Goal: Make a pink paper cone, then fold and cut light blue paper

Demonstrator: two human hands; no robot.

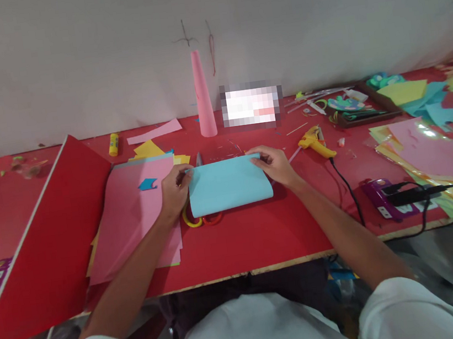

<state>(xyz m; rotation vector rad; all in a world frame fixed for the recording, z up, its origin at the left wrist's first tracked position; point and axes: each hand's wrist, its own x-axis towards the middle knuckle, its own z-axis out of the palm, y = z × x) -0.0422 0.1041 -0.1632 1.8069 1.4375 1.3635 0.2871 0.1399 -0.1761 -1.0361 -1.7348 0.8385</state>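
A light blue sheet of paper [228, 185] is bent over into a curved fold, its rounded side toward me. My left hand [176, 188] pinches its upper left corner, and my right hand [272, 164] pinches the upper right corner. Beneath the paper's lower left part lie scissors with one yellow and one red handle loop [193, 218]; their tip shows behind the sheet. Close to my left hand is a stack of pink paper [133, 220] with a small blue paper scrap [148, 184] on top. A tall pink paper cone [203, 97] stands upright behind the blue sheet.
A yellow hot glue gun [315, 142] with a black cord lies right of my right hand. Farther right are a purple power strip [389, 201], a dark tray [384, 101] and coloured sheets. A red board [59, 230] leans at left; a glue stick [113, 144] stands behind.
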